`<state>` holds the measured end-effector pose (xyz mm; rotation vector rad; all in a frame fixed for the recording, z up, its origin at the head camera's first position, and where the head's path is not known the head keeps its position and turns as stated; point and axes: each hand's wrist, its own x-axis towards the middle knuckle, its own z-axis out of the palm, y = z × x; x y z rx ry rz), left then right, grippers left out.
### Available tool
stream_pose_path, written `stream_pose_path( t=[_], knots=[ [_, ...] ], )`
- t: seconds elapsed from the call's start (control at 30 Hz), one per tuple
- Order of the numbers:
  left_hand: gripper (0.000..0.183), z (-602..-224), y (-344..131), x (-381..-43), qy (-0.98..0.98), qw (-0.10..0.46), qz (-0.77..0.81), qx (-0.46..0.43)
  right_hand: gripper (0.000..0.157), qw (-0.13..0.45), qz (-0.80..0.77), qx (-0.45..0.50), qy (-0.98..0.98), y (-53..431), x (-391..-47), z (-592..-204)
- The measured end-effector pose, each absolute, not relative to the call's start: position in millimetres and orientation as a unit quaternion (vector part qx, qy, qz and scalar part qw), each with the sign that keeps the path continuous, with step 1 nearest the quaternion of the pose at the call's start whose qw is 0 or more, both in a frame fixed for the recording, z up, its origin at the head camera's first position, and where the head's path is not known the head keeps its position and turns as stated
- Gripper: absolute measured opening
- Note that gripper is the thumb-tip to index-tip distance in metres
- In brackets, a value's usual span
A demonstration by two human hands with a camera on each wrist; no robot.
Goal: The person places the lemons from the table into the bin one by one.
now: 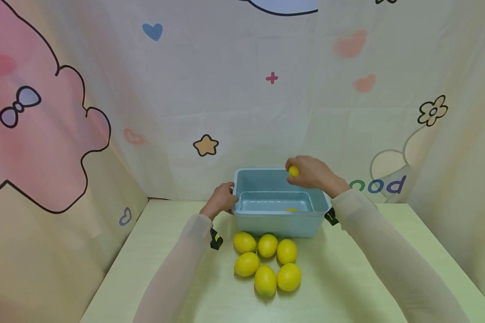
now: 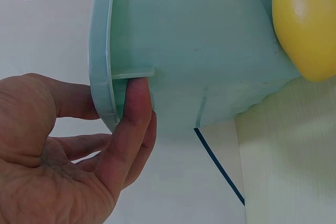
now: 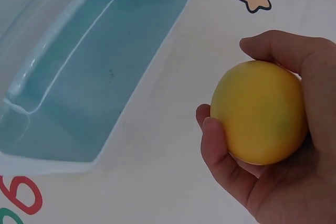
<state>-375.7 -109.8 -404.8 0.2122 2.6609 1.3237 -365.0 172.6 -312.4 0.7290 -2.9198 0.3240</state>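
Observation:
A light blue plastic bin [image 1: 279, 224] stands at the back of the table. My left hand [image 1: 223, 197] grips its left end; in the left wrist view the thumb is on one side of the rim [image 2: 101, 40] and the fingers are hooked under the other. Above the bin's right rear part, my right hand [image 1: 311, 172] holds a lemon [image 3: 260, 113], fingers and thumb curled round it. Inside the bin, the top of another lemon [image 1: 292, 210] shows over the front rim; the rest of it is hidden.
Several lemons [image 1: 267, 246] lie grouped on the pale table [image 1: 145, 278] just in front of the bin. A printed curtain [image 1: 226, 89] hangs close behind the bin and along both sides of the table.

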Motion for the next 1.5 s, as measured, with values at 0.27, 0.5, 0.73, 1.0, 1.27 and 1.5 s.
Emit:
stream_pose_path(
  t=[0.27,0.5,0.73,1.0,1.27,1.5],
  knots=[
    [0.055,-406,-111,-377,0.890,0.081,0.444,0.071,0.031,0.020,0.086,0.227,-0.970,173,-379,-308],
    [0.055,-408,-112,-378,0.891,0.079,0.441,0.069,0.032,-0.023,0.104,0.208,-0.972,173,-389,-312],
    [0.057,-409,-111,-377,0.890,0.082,0.445,0.063,0.032,-0.094,0.136,0.187,-0.968,171,-397,-319],
    [0.059,-408,-111,-377,0.891,0.084,0.442,0.063,0.033,-0.123,0.133,0.193,-0.964,166,-404,-326],
    [0.059,-407,-112,-377,0.890,0.087,0.443,0.062,0.035,-0.143,0.131,0.185,-0.963,161,-406,-333],
    [0.058,-407,-110,-379,0.890,0.089,0.442,0.061,0.041,-0.161,0.132,0.174,-0.962,154,-407,-334]
  ],
)
